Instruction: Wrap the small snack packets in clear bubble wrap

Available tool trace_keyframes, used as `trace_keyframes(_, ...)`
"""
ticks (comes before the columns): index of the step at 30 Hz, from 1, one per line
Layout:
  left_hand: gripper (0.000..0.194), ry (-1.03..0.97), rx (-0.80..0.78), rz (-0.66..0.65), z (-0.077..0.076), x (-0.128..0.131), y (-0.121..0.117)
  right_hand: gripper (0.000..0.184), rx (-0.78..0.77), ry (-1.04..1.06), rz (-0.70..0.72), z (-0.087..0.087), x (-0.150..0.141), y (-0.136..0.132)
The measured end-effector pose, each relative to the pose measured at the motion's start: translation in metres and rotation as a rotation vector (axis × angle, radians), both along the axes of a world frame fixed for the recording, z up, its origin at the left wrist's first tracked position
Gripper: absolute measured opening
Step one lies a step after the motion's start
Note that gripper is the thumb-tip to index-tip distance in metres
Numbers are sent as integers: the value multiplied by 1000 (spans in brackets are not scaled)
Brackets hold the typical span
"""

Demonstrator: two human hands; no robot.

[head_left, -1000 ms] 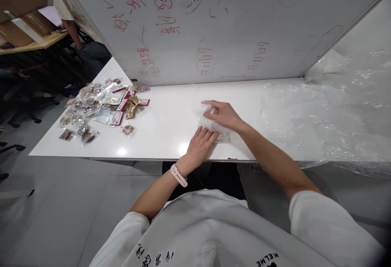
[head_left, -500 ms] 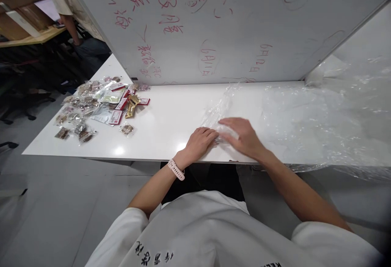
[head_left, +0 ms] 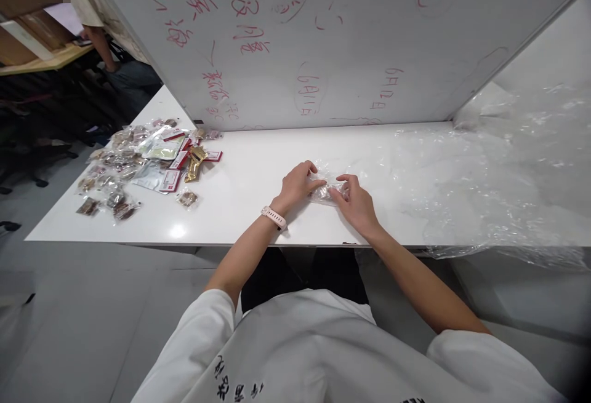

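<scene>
Between my hands lies a small crumpled bundle of clear plastic film (head_left: 325,192), resting on the white table near its front edge. My left hand (head_left: 296,186), with a pink band on its wrist, grips the bundle's left end between thumb and fingers. At the right end, my right hand (head_left: 359,204) pinches it with bent fingers. What is inside the bundle, if anything, I cannot make out. A loose flap of film spreads behind it.
Large sheets of clear plastic film (head_left: 484,187) cover the table's right side and hang over its front edge. Small clear packets (head_left: 122,160), a gold packet (head_left: 196,164) and red-and-white boxes (head_left: 170,179) lie at left. A whiteboard (head_left: 286,46) stands behind. Another person's arm (head_left: 102,49) shows far left.
My left hand has risen from lying flat on the film, and both hands now hold the ends of a more compact bundle. The film behind has been drawn in. The view has shifted slightly.
</scene>
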State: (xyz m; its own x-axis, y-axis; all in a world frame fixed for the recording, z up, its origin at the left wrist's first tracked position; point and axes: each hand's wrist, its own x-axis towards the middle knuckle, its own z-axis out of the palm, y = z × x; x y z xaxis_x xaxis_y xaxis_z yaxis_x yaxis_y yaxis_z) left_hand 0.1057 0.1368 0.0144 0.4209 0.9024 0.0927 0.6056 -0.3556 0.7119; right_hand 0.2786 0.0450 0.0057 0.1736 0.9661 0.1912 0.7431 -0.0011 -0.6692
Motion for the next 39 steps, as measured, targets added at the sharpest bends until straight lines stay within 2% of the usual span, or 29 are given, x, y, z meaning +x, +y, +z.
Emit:
trace_keyframes(2,27,14,61,3,-5,4,2,32,136,-170,-8,-5,1,-1)
trace_keyframes(4,19,1,96,-33,-7,6,2,28,218,-315,84,-10,5,-6)
trace_keyframes(6,12,-24,102,-73,-5,6,1,30,229,-389,210,-15,10,-12)
trace_keyframes(8,14,-53,75,-117,-1,3,-1,35,218,-392,276,-17,13,-15)
trace_keyframes(10,13,-79,30,-193,3,-3,-4,34,198,-334,268,-17,15,-15)
trace_keyframes(13,35,-100,14,-357,6,-14,-10,30,136,-186,252,-10,19,-10)
trace_keyframes(15,35,-86,58,-398,3,-18,-13,30,65,-51,251,-3,26,-7)
trace_keyframes(16,29,-78,87,-392,1,-19,-15,30,36,7,203,0,31,-5)
trace_keyframes(18,20,-65,138,-369,-4,-18,-17,33,12,56,-8,3,44,-1)
trace_keyframes(20,20,-62,177,-376,-8,-16,-18,37,3,35,-236,4,56,7)
trace_keyframes(21,21,-61,198,-386,-9,-15,-18,37,-9,36,-277,3,59,13)
trace_keyframes(23,22,-60,249,-408,-12,-13,-19,37,-41,124,-200,2,59,27)
trace_keyframes(25,22,-58,302,-417,-14,-13,-20,38,-62,242,-24,1,49,42)
trace_keyframes(28,20,-46,343,-403,-14,-13,-24,40,-90,279,216,3,28,56)
trace_keyframes(31,17,-65,241,-381,-8,-15,-26,47,-144,262,330,8,19,56)
trace_keyframes(33,16,-84,74,-310,-2,-14,-23,53,-205,305,350,12,23,49)
trace_keyframes(36,26,-98,-163,-141,5,-4,-11,52,-234,342,342,12,31,34)
trace_keyframes(39,31,-5,-197,-6,7,13,4,48,-127,180,216,5,37,27)
